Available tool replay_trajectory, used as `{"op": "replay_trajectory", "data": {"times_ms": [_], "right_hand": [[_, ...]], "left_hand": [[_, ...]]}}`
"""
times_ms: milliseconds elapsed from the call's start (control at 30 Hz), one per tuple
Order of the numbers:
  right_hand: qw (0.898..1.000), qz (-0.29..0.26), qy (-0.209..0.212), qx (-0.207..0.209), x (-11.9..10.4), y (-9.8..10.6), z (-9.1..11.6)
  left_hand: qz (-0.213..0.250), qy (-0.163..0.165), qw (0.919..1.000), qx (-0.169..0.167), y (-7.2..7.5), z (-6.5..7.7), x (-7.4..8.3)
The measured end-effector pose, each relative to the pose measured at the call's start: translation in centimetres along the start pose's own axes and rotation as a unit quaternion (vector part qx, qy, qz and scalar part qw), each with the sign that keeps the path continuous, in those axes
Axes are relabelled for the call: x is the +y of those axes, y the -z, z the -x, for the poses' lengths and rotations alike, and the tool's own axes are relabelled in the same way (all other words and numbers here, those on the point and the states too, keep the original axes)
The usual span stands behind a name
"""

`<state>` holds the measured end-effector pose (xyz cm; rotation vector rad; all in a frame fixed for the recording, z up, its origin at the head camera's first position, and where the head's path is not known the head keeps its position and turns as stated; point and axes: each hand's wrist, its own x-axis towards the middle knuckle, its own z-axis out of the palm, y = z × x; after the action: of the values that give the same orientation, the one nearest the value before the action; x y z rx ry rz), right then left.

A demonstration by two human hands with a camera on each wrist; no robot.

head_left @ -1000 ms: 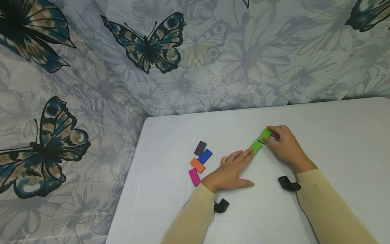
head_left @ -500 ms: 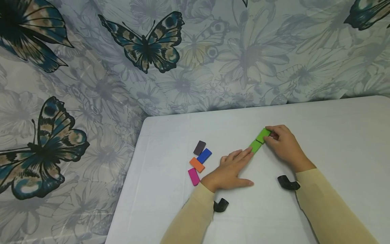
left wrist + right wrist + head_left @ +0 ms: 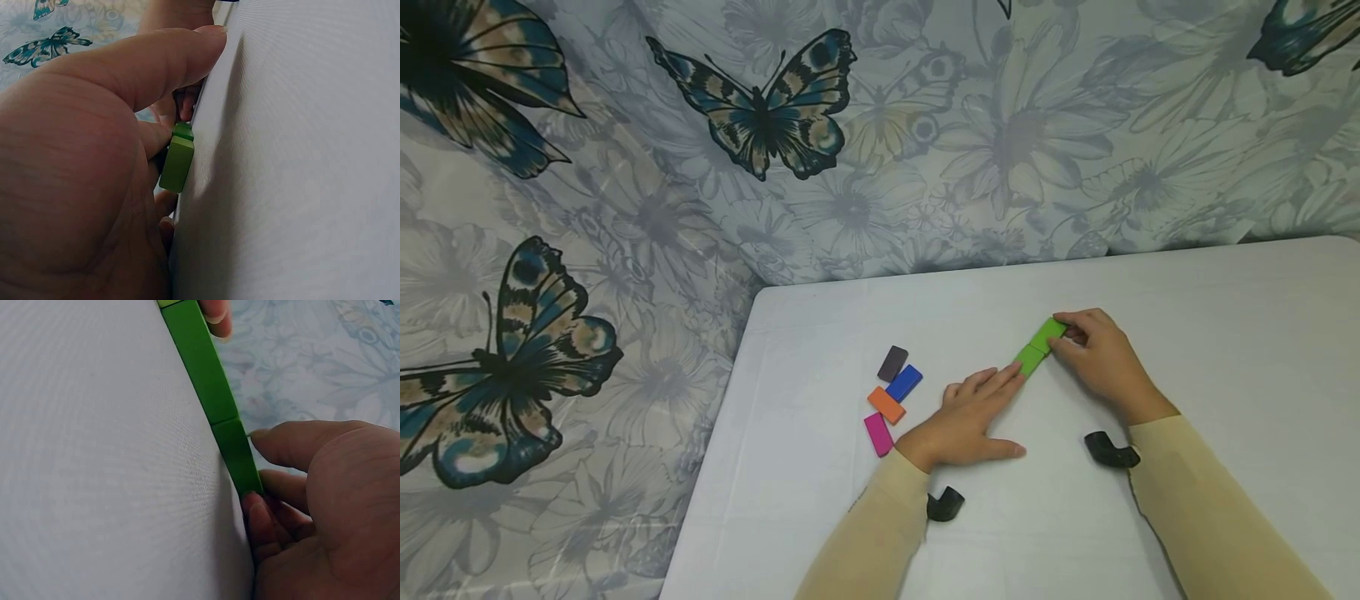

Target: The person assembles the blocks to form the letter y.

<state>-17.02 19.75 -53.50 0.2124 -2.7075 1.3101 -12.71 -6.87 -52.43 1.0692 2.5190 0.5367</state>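
Two flat green blocks lie end to end on the white table, forming a slanted row in the head view. My left hand (image 3: 966,421) lies over the nearer green block (image 3: 1031,360), its straight fingertips resting on the block and its thumb spread away. At the other end, my right hand (image 3: 1097,358) pinches the farther green block (image 3: 1047,334) between thumb and fingers. Only a thin seam shows between the farther block (image 3: 237,453) and the nearer block (image 3: 203,362) in the right wrist view. From the left wrist, the nearer block's end face (image 3: 177,165) shows beside the palm.
Left of my left hand lie a dark grey block (image 3: 892,364), a blue block (image 3: 904,384), an orange block (image 3: 887,406) and a magenta block (image 3: 878,435), close together. The white table (image 3: 805,350) meets a butterfly-patterned cloth (image 3: 850,208) behind.
The gap between the two green blocks has closed, as my right hand has slid the farther one slightly toward the nearer one. My left hand has stayed in place.
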Motion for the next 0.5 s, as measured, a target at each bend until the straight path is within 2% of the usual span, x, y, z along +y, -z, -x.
{"op": "replay_trajectory", "data": {"times_ms": [167,367,500], "right_hand": [[1.0,0.0,-0.004,-0.006,0.13,0.01,-0.08],[0.999,-0.008,-0.021,-0.047,0.58,0.63,0.01],[0.998,-0.015,-0.027,-0.057,0.66,0.94,0.08]], "left_hand": [[-0.005,0.004,1.0,0.0,-0.11,-0.07,-0.07],[0.002,0.004,1.0,0.0,-0.19,-0.1,-0.12],[0.0,0.002,1.0,0.0,-0.2,-0.11,-0.11]]}}
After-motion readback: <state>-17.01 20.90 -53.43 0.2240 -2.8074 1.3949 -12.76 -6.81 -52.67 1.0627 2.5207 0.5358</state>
